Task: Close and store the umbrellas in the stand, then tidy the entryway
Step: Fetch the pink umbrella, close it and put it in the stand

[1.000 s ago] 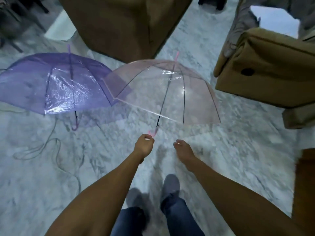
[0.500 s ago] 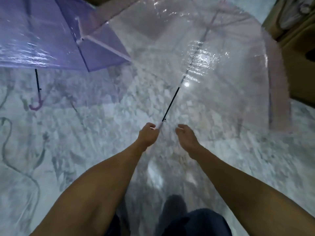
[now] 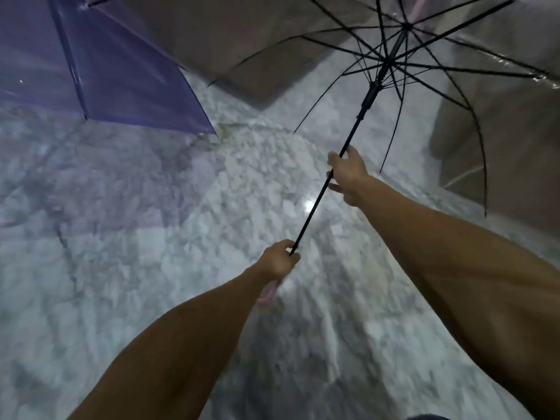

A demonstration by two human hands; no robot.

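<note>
Clear umbrella (image 3: 375, 89) shaft slants up-right, left hand (image 3: 278, 262) low, right hand (image 3: 348, 172) higher.

Grey-white marble floor (image 3: 127, 225); purple umbrella (image 3: 100, 71) resting on it.

Single view only, head-worn wide-angle camera, so nothing overlaps with a second view. It looks forward and steeply down from the person's head onto the grey-white marbled stone floor (image 3: 127, 225). Both bare forearms enter from the bottom edge and reach away from the lens. The black ribs and shaft of the open clear plastic umbrella (image 3: 383, 60) fill the upper right, close to the camera. Frame edges bend with lens distortion; some blur.
</note>
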